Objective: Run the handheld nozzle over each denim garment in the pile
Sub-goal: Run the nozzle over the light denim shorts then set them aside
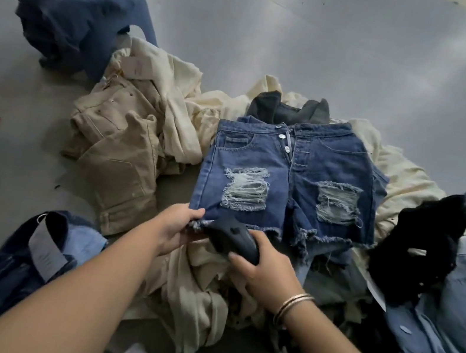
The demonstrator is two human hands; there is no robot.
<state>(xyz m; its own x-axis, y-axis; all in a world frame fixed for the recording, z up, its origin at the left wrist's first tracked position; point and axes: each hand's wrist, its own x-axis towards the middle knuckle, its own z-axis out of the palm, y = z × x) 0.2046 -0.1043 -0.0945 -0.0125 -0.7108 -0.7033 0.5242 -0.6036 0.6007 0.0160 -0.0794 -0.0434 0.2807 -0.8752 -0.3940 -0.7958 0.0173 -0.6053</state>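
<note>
Left hand (177, 228) pinches the ripped denim shorts (286, 182) hem; right hand (264, 272) grips the black nozzle (233, 237); tags unreadable.

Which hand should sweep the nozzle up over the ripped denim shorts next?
Right. The right hand already grips the dark nozzle at the frayed hem of the ripped denim shorts, while the left hand pinches that hem, probably best kept there to hold the fabric taut.

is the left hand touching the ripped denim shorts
Touching. The head view shows the left hand pinching the frayed hem of the ripped denim shorts at their lower left corner, thumb on top of the fabric.
</note>
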